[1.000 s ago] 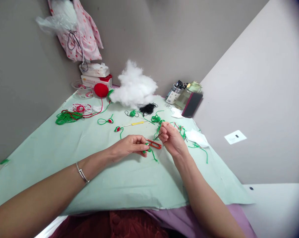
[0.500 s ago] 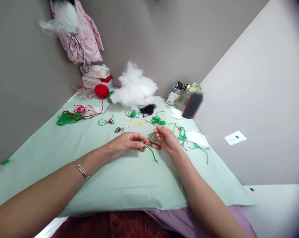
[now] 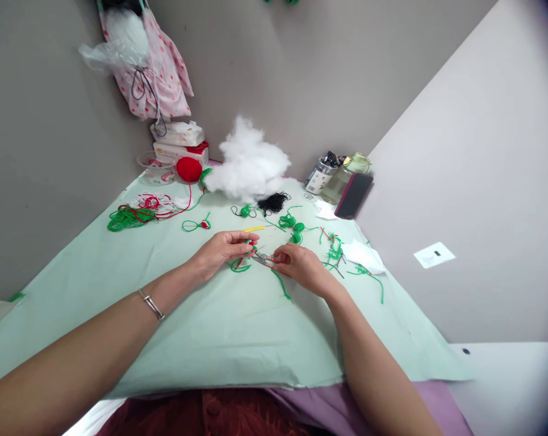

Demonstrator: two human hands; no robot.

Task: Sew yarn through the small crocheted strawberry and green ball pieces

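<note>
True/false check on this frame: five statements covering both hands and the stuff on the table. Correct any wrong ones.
1. The right hand holds orange-handled snips. True.
2. The left hand holds nothing. False: it pinches a small red-and-green yarn piece.
3. The silver bracelet is on the right wrist. False: it is on the left wrist.
4. In the picture, the red yarn ball sits to the left of the white stuffing. True.
5. The phone lies flat. False: it stands tilted, in front of the greenish bottle.
</note>
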